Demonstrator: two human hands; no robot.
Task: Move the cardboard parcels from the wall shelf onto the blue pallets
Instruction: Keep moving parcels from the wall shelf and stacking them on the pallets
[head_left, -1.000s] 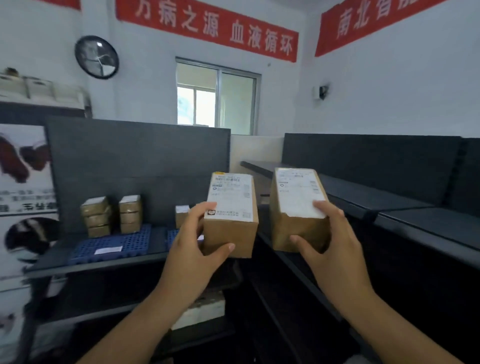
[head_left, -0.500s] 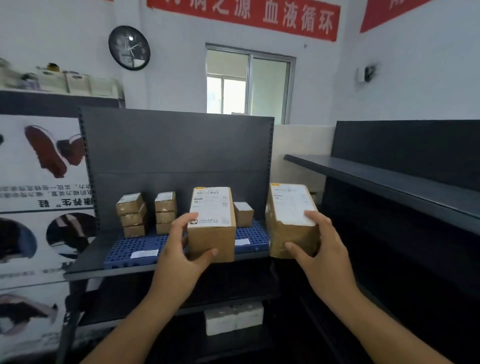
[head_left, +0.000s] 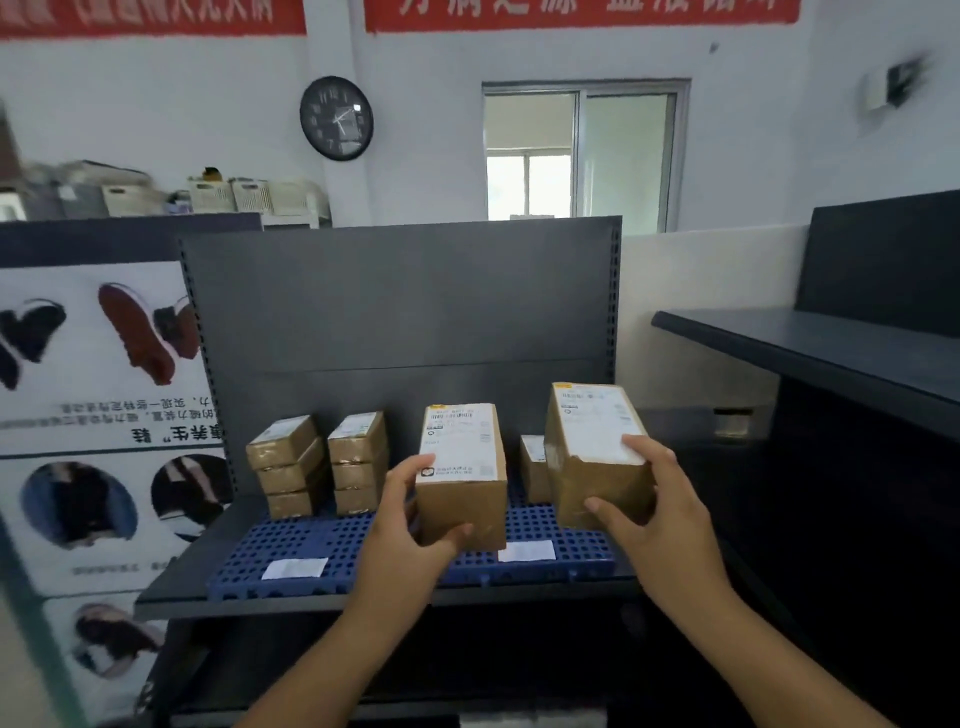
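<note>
On shelf, blue pallets (head_left: 322, 551): moulded plastic grid, matt, evenly perforated. On pallets' front edge, white paper slips (head_left: 294, 568): flat, matt. Above pallets' centre, middle parcel (head_left: 462, 478): plain brown cardboard, matt, smooth, with a white printed paper label across its top. Above pallets' right end, right parcel (head_left: 587, 441): cardboard under clear tape, glossy and wrinkled, with a paper label on top. At pallets' back left, stacked parcels (head_left: 291, 467): brown cardboard, taped, slight sheen. Behind pallets, back panel (head_left: 405, 301): grey painted metal, matt, side strips perforated. Left of pallets, poster (head_left: 93, 415): printed sheet, smooth.
</note>
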